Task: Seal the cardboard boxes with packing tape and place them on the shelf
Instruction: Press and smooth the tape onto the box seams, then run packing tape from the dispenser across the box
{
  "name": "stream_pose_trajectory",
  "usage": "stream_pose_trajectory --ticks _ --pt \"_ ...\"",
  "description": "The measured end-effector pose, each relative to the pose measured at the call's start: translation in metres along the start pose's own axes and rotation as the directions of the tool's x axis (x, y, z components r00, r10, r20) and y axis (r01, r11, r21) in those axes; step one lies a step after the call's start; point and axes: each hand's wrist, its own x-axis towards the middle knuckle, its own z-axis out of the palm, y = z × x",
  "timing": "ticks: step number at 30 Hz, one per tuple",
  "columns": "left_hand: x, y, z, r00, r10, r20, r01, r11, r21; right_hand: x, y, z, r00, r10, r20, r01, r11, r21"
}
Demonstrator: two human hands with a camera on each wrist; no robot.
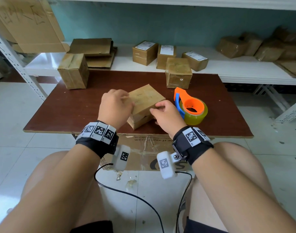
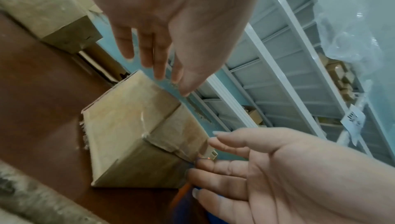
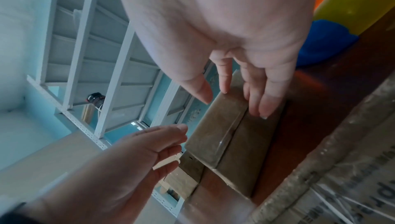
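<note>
A small taped cardboard box (image 1: 144,100) (image 2: 128,126) (image 3: 224,134) sits cornerwise in the middle of the brown table (image 1: 68,108). My left hand (image 1: 116,105) (image 2: 162,75) (image 3: 171,143) is at the box's left side, fingers straight; whether they touch it I cannot tell. My right hand (image 1: 160,111) (image 2: 213,160) (image 3: 235,95) has its relaxed fingertips on the box's near right side. Neither hand grips it. An orange and blue tape dispenser (image 1: 191,106) (image 3: 342,7) with a yellowish roll lies just right of my right hand.
Two more taped boxes stand at the table's back, one on the left (image 1: 73,71) and one on the right (image 1: 178,73). The white shelf (image 1: 228,68) behind holds labelled boxes (image 1: 144,52) and flat cardboard (image 1: 93,49). A large carton (image 1: 144,148) sits under the table.
</note>
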Motion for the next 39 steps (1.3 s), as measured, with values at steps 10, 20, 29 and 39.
stream_pose_trajectory --ticks 10,20,29,39 --pt "0.01 -0.002 0.007 0.97 -0.235 0.06 0.238 0.97 -0.043 0.006 0.0 0.005 0.999 -0.036 0.007 0.034 0.991 0.128" --pt "0.007 -0.001 0.006 0.967 -0.227 0.113 0.23 0.973 -0.018 0.007 -0.004 -0.033 0.906 -0.317 -0.282 0.124 0.833 -0.54" --pt "-0.012 0.018 0.002 0.987 -0.159 0.006 0.159 0.982 -0.106 0.015 0.029 -0.055 0.943 -0.071 -0.326 -0.227 0.578 -0.784" --pt "-0.032 0.074 0.011 0.977 0.027 -0.21 -0.106 0.92 -0.377 -0.014 0.005 -0.08 0.955 -0.014 -0.296 -0.076 0.954 -0.29"
